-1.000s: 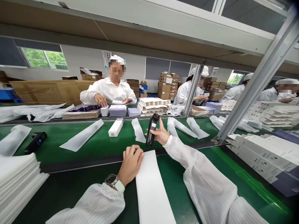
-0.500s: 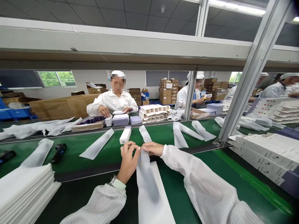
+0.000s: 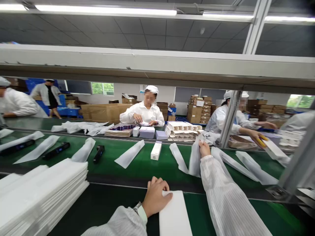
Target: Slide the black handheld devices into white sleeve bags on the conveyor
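While the right hand [image 3: 204, 148] reaches out to the centre right of the frame, it holds a filled white foam pouch [image 3: 195, 159] upright over the green conveyor belt [image 3: 110, 154], fingers pinched together on the pouch's top edge. That pouch looks finished and about ready to be let go among the other white sleeves [image 3: 129, 153] lying on the belt. At lower centre, the left hand [image 3: 156, 197] rests curled and knuckles-up on the near end of an empty flat foam sleeve [image 3: 174, 214], fingers closed loosely against it; that one is yet to be filled. Black handheld devices [image 3: 98, 153] wait at centre left, beside a stack of unused sleeves [image 3: 41, 193] at lower left.
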Available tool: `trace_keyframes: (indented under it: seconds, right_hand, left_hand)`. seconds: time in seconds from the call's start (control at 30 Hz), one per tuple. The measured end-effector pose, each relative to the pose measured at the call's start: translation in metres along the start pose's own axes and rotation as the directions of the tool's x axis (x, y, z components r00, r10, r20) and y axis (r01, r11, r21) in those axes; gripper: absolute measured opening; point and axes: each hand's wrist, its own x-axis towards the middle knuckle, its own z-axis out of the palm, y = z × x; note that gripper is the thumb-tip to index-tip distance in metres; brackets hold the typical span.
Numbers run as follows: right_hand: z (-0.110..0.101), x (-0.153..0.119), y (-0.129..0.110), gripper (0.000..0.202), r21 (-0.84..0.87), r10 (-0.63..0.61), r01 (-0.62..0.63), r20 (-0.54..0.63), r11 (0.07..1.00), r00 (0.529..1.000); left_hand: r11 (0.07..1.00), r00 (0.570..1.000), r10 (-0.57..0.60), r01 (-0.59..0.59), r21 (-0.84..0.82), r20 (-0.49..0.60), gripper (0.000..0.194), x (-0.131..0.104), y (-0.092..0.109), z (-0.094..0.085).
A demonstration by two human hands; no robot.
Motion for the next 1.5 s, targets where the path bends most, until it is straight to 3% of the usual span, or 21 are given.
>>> trace_keyframes:
  seconds: [0.17,0.27,0.37,0.47,0.6,0.7,0.8,0.93,1.1,1.2,1.37,1.5]
  right_hand:
    - [0.014,-0.002,0.049,0.021,-0.236,0.024,-0.025,-0.009,0.971,1.0]
    - [0.023,-0.006,0.053,0.038,-0.513,-0.221,0.176,-0.027,0.84,0.975]
    - [0.031,-0.031,0.044,0.041,-0.575,-0.479,0.482,0.171,0.661,0.861]
    - [0.037,-0.08,0.034,0.035,-0.374,-0.472,0.615,0.408,0.695,0.781]
    - [0.039,-0.141,0.03,0.027,-0.169,-0.181,0.359,0.625,0.918,0.759]
    - [0.032,-0.161,0.026,0.028,-0.088,-0.082,0.201,0.706,0.976,0.704]
    - [0.025,-0.166,0.019,0.031,-0.072,-0.086,0.194,0.711,0.978,0.698]
    - [0.021,-0.17,0.016,0.026,-0.119,-0.114,0.28,0.714,0.953,0.691]
    - [0.022,-0.175,0.016,0.023,-0.094,-0.129,0.267,0.694,0.959,0.708]
    - [0.022,-0.176,0.012,0.024,-0.005,-0.176,0.26,0.722,0.965,0.669]
    - [0.02,-0.171,0.007,0.027,0.064,-0.215,0.266,0.779,0.962,0.589]
    - [0.019,-0.165,0.009,0.024,0.124,-0.196,0.163,0.8,0.979,0.567]
  left_hand:
    - [0.996,0.998,-0.061,0.062,-0.06,0.012,0.017,0.0,-0.001,0.002]
    - [0.988,0.996,-0.092,0.094,-0.126,0.022,0.024,0.001,-0.004,0.003]
    - [0.986,0.994,-0.084,0.092,-0.138,0.065,0.018,0.002,-0.007,0.003]
    - [0.985,0.994,-0.077,0.087,-0.146,0.075,0.014,0.003,-0.009,0.003]
    - [0.983,0.993,-0.106,0.112,-0.146,0.052,0.013,0.004,-0.009,0.004]
    - [0.981,0.992,-0.12,0.124,-0.149,0.04,0.017,0.005,-0.007,0.004]
    - [0.979,0.992,-0.124,0.128,-0.158,0.035,0.018,0.005,-0.007,0.002]
    - [0.976,0.993,-0.113,0.116,-0.184,0.028,0.015,0.004,-0.005,-0.001]
    - [0.967,0.996,-0.091,0.088,-0.238,-0.002,0.037,0.002,-0.003,-0.006]
    - [0.963,0.998,-0.058,0.057,-0.263,0.005,0.023,0.003,-0.003,-0.007]
    - [0.94,0.999,0.0,0.012,-0.34,0.037,0.017,0.006,-0.005,-0.011]
    - [0.92,0.994,0.05,-0.01,-0.391,0.094,0.019,0.005,-0.004,-0.016]
